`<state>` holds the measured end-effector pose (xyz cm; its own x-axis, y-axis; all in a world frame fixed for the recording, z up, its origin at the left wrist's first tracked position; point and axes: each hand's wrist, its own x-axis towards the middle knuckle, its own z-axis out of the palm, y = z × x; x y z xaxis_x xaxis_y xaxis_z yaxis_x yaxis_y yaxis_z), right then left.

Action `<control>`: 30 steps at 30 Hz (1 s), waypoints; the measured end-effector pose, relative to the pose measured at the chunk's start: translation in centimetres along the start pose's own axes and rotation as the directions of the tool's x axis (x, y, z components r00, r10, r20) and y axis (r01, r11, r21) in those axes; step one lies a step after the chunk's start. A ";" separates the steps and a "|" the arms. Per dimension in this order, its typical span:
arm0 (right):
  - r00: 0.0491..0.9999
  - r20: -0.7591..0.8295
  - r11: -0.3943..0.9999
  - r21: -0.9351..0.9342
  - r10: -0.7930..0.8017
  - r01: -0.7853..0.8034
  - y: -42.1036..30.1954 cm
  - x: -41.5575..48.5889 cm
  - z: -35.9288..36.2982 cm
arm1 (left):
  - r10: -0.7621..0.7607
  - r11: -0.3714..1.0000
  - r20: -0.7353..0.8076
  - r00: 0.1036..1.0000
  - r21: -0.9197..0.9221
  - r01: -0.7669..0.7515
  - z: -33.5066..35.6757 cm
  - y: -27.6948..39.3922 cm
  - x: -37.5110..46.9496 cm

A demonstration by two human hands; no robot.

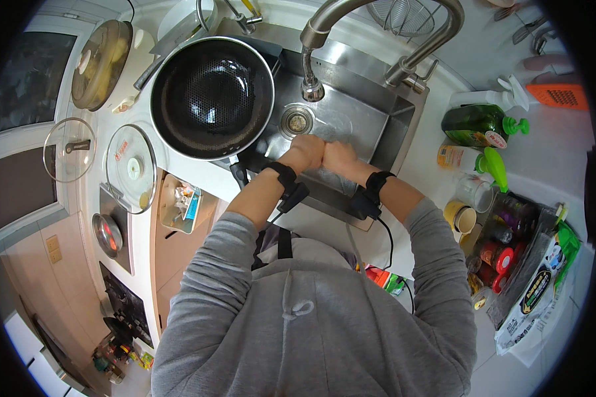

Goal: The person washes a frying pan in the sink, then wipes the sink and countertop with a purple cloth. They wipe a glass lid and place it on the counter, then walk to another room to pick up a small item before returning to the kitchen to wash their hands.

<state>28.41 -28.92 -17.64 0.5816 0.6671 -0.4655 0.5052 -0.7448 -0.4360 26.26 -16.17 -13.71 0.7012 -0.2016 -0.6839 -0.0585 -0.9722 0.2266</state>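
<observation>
My left hand (pixel 306 153) and my right hand (pixel 339 158) meet over the stainless steel sink (pixel 347 114), just below the drain strainer (pixel 297 121). Both hands are curled, knuckles touching; whether anything is between them is hidden. Each wrist wears a black strap with a small device. A black nonstick wok (pixel 212 99) with a honeycomb-textured inside rests over the sink's left part and the counter, its handle pointing towards me. Above the basin hangs the spout of the steel faucet (pixel 313 89).
Glass lids (pixel 131 168) lie left of the wok, near an open drawer or bin (pixel 184 203). Along the right counter stand a green pump bottle (pixel 472 124), a spray bottle (pixel 482 99), a yellow cup (pixel 462 218) and several jars. A wire strainer (pixel 402 17) is behind the faucet.
</observation>
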 end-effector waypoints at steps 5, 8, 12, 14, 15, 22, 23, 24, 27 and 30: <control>0.995 -0.016 0.990 -0.103 -0.101 0.099 0.1 0.3 -1.0 | -0.017 0.993 -0.029 0.999 -0.118 0.014 0.4 -0.5 0.3; 0.992 -0.022 0.985 -0.122 -0.126 0.122 0.3 0.5 -0.8 | -0.061 0.986 0.025 0.998 -0.155 0.064 0.0 -0.3 0.1; 0.984 -0.034 0.976 -0.140 -0.174 0.167 0.2 0.4 -0.7 | -0.074 0.977 0.076 0.994 -0.195 0.087 0.3 -0.9 0.2; 0.984 -0.034 0.975 -0.145 -0.172 0.166 0.1 0.3 -0.9 | -0.060 0.976 0.091 0.994 -0.204 0.077 0.0 -0.9 0.2; 0.984 -0.034 0.974 -0.149 -0.175 0.168 -0.1 0.3 -1.0 | -0.055 0.976 0.094 0.994 -0.204 0.073 -0.1 -1.0 0.2; 0.993 -0.061 0.987 -0.130 -0.100 0.091 -0.3 0.9 -1.8 | -0.083 0.985 -0.057 0.995 -0.158 0.073 -0.2 -1.1 -0.3; 0.993 -0.086 0.991 -0.109 -0.084 0.075 -0.3 0.9 -1.9 | -0.098 0.984 -0.144 0.985 -0.164 0.074 -0.2 -1.0 -0.7; 0.992 -0.106 0.994 -0.086 -0.070 0.061 -0.5 0.8 -2.0 | -0.116 0.982 -0.228 0.967 -0.172 0.077 -0.1 -0.8 -1.5; 0.987 -0.148 0.945 0.310 -0.060 0.104 0.6 -0.5 -2.4 | -0.184 0.958 -0.405 0.896 -0.276 0.072 -0.3 -0.4 -4.6; 0.965 0.232 0.737 0.630 0.122 -0.245 -0.7 -3.0 -6.6 | -0.224 0.890 -0.512 0.829 -0.455 -0.041 -2.4 -0.7 -7.6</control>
<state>30.55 -30.57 -10.82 0.4749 0.5570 -0.6813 -0.1719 -0.7006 -0.6926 22.65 -13.66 -7.00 0.9585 0.1111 -0.2625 0.2424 -0.8026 0.5451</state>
